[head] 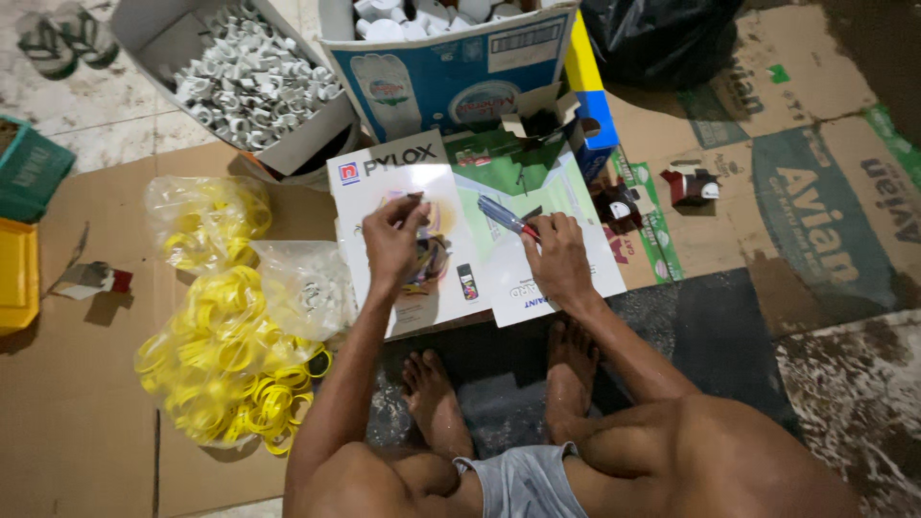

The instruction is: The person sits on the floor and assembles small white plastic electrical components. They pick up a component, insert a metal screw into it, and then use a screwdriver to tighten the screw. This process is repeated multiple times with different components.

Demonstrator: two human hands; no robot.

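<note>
Flattened cardboard (86, 403) covers the floor, with more printed sheets (815, 192) spread to the right and a dark wet mat (710, 336) under the seated person's bare feet (436, 403). At the top stands a blue carton (451, 77) filled with white parts, and left of it an open grey box (288, 144) holds a heap of small white fittings (249, 82). A black bag (662, 34) lies at the top right. In front of the person lies a white printed board (403, 177), overlapped on the right by glossy sheets (576, 206). To the left, a clear bag spills yellow rings (216, 364), a second bag of rings (206, 216) lies above it, and a small clear bag of white bits (307, 283) rests between rings and board. A yellow tray (17, 273) and a green crate (29, 168) sit at the left edge. The left hand (393, 240) hovers over the board, its fingers pressed together, pinching a small dark piece (415, 197) at the tips. The right hand (556, 254) rests on the sheets, fingers curled around a blue-handled knife (506, 217) with a red part, pointing up and left. Small dark-red objects (693, 185) lie on the cardboard to the right.
</note>
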